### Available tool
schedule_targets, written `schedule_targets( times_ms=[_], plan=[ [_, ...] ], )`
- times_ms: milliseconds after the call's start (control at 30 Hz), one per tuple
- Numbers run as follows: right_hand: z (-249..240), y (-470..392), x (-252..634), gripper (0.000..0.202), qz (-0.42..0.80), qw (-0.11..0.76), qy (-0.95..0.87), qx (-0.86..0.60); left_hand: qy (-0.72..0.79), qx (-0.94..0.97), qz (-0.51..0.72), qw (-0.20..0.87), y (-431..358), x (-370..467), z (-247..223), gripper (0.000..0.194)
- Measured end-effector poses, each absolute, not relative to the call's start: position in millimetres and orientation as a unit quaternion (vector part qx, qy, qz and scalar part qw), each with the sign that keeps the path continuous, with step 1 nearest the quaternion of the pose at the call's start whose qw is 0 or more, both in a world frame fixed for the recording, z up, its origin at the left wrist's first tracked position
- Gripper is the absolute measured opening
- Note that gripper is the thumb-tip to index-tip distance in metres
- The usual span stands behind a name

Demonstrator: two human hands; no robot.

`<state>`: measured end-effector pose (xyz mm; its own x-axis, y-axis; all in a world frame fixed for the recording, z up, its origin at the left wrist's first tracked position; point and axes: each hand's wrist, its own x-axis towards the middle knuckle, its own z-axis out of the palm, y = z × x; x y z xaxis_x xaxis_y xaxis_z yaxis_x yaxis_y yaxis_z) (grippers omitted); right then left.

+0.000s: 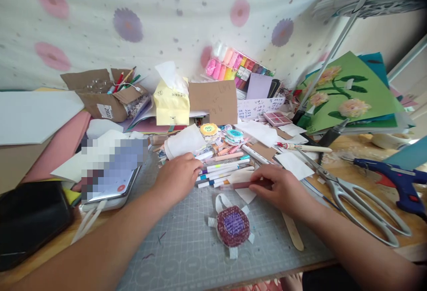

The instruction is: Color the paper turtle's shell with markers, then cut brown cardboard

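Note:
My left hand [180, 176] reaches to the left ends of a row of markers [227, 166]. Its fingers are bent and pressed together there; what they grip, if anything, is hidden. My right hand [278, 186] is closed over one end of a dull reddish marker [238, 185], which lies almost level at the front of the row. In front of both hands a round paper piece [233, 226] rests on the grey cutting mat [173, 251]. It is coloured purple in the middle and maroon around, with white tabs and a loop at its edge.
A wooden stick [293, 233] lies beside my right forearm. Scissors [360, 211] and a blue glue gun [390, 179] are at the right. A phone [116, 184] leans at the left. Behind stand a yellow tissue pack [171, 102] and a cardboard box [106, 104].

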<state>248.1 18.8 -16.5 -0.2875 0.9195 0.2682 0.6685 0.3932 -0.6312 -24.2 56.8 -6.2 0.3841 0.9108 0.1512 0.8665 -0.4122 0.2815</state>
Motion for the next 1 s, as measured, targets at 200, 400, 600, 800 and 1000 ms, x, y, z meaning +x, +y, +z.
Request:
schedule_targets(
  times_ms=[200, 400, 600, 800, 1000],
  plan=[
    [-20.9, 14.2, 252.6, 0.012, 0.091, 0.358, -0.784, -0.499, 0.541, 0.829, 0.122, 0.069, 59.1, -25.2, -8.9, 0.016],
    [-7.1, -6.7, 247.6, 0.01, 0.154, 0.396, -0.783, -0.455, 0.571, 0.78, 0.253, 0.044, 45.2, -21.0, 1.5, 0.017],
    [0.2, -23.7, 228.7, 0.042, 0.516, 0.382, -0.638, -0.425, 0.424, 0.792, 0.383, 0.215, 14.8, -2.9, 4.3, 0.014],
    [-4.2, -32.7, 221.8, 0.026, 0.63, 0.488, -0.499, -0.34, 0.286, 0.887, 0.273, 0.239, -0.2, 8.1, 3.9, 0.018],
    [9.2, -38.4, 218.0, 0.02, 0.615, 0.467, -0.516, -0.372, 0.29, 0.885, 0.227, 0.283, -8.5, 11.2, 12.2, 0.031]
  ],
)
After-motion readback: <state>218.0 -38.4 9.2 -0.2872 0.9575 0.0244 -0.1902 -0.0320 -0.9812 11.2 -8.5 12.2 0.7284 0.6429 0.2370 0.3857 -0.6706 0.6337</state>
